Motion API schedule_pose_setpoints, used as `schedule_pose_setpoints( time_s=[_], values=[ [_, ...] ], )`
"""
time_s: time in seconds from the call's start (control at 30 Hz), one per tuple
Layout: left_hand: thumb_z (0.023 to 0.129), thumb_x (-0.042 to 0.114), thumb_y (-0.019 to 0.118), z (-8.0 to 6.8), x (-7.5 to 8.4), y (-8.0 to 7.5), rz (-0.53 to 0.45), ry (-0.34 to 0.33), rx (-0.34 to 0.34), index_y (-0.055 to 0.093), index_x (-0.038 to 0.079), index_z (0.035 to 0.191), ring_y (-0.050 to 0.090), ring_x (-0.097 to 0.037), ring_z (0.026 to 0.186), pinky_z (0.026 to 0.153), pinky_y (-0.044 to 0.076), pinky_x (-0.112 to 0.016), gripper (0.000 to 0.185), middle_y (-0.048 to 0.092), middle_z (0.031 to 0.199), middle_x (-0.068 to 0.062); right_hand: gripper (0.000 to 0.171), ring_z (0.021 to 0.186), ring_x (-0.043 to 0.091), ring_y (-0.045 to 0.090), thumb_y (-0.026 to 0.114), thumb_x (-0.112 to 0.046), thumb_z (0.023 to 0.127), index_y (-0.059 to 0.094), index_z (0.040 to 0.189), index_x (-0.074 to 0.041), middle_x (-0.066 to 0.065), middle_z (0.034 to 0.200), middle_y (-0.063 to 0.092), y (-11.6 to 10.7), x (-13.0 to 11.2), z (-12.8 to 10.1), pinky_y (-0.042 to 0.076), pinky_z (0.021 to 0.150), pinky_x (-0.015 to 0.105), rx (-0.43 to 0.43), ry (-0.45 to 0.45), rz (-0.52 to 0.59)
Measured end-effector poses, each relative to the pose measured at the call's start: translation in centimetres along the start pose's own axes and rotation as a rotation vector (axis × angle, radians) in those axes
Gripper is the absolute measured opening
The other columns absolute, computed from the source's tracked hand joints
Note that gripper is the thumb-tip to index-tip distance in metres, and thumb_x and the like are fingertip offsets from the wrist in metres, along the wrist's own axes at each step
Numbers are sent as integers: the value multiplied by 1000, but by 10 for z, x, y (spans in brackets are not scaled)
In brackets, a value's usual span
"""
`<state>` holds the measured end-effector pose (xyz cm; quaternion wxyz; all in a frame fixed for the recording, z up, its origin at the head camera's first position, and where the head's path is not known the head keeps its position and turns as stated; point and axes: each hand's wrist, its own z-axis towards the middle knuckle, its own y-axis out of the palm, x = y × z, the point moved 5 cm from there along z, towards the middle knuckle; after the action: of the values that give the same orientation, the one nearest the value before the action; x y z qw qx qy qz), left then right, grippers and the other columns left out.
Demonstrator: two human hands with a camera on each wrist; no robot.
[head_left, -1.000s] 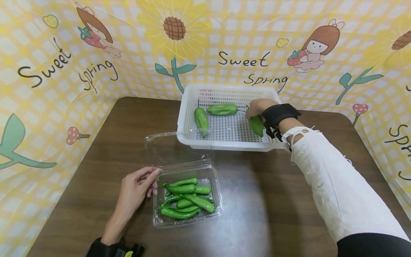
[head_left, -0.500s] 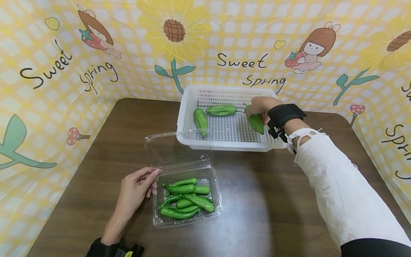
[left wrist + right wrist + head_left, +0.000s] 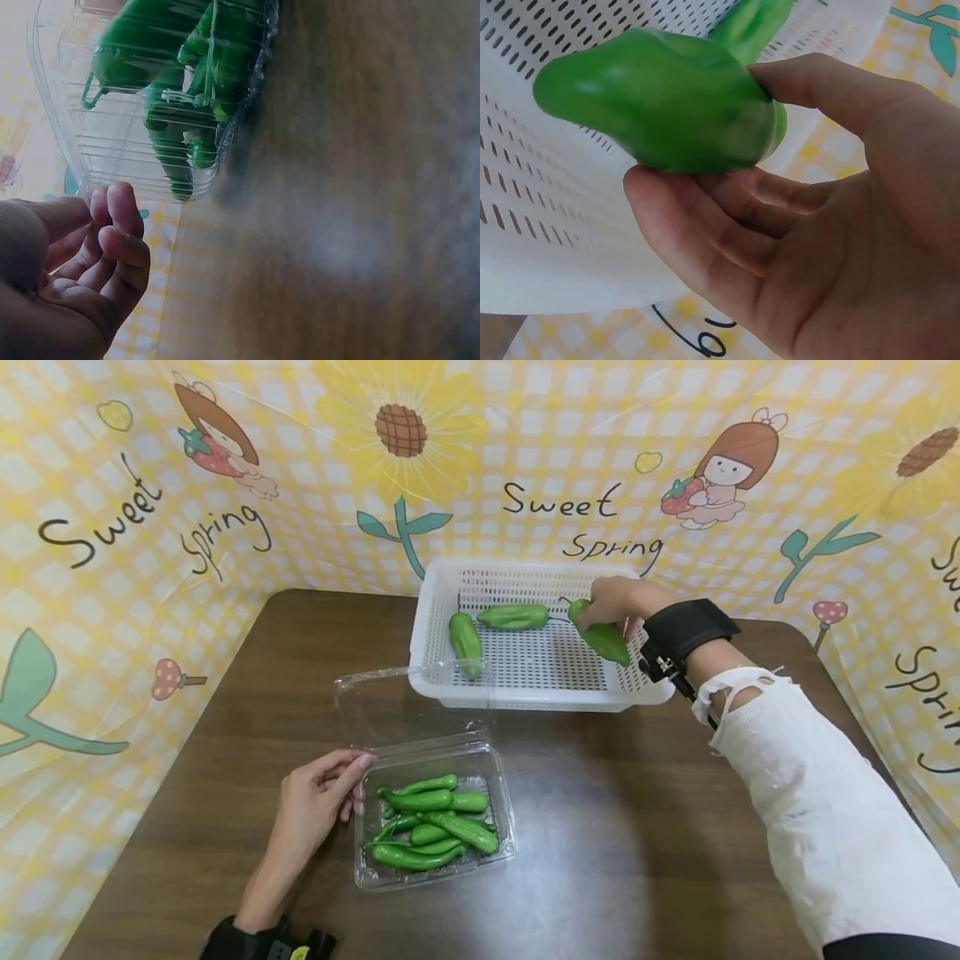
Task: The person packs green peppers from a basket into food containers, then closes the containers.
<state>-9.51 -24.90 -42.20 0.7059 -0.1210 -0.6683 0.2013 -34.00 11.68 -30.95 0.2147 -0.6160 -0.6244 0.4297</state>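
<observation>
My right hand (image 3: 626, 600) grips a plump green pepper (image 3: 606, 642) over the right side of a white perforated basket (image 3: 525, 700). In the right wrist view, thumb and fingers hold that pepper at its stem end, its tapered tip pointing away. Two similar peppers lie in the basket, one upright-lying pepper (image 3: 467, 643) at the left and one crosswise pepper (image 3: 513, 617) at the back. Nearer, my left hand (image 3: 311, 802) pinches the left rim corner of a clear plastic box (image 3: 512, 814). Several slim green peppers (image 3: 423, 802) fill it. Its clear lid (image 3: 412, 706) stands open behind.
A brown wooden table (image 3: 600, 827) bears the box and basket. Behind and at both sides hangs a yellow checked cloth (image 3: 480, 468) with printed flowers and lettering. The lid's far edge overlaps the basket's front left corner in the head view.
My right hand has lifted and shifted a little to the right with the pepper, which now lies less steeply. The left hand and the box have stayed put.
</observation>
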Motion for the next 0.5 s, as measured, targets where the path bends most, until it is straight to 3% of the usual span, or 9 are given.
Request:
schedule_pose_setpoints(
  time_s=[0.23, 0.5],
  values=[
    [99, 26, 62, 0, 1, 1, -6, -8, -4, 73, 11, 106, 57, -23, 45, 41, 49, -31, 20, 66, 64, -13, 36, 85, 30, 68, 59, -26, 96, 53, 114, 5, 20, 102, 61, 5, -4, -9, 63, 68, 37, 17, -33, -12],
    [99, 25, 62, 0, 2, 3, -12, -2, -8, 72, 10, 106, 57, -23, 45, 41, 49, -31, 20, 66, 65, -14, 40, 79, 28, 69, 60, -27, 96, 49, 119, 4, 20, 104, 59, 12, -6, -17, 63, 66, 37, 45, -81, -5]
  ],
)
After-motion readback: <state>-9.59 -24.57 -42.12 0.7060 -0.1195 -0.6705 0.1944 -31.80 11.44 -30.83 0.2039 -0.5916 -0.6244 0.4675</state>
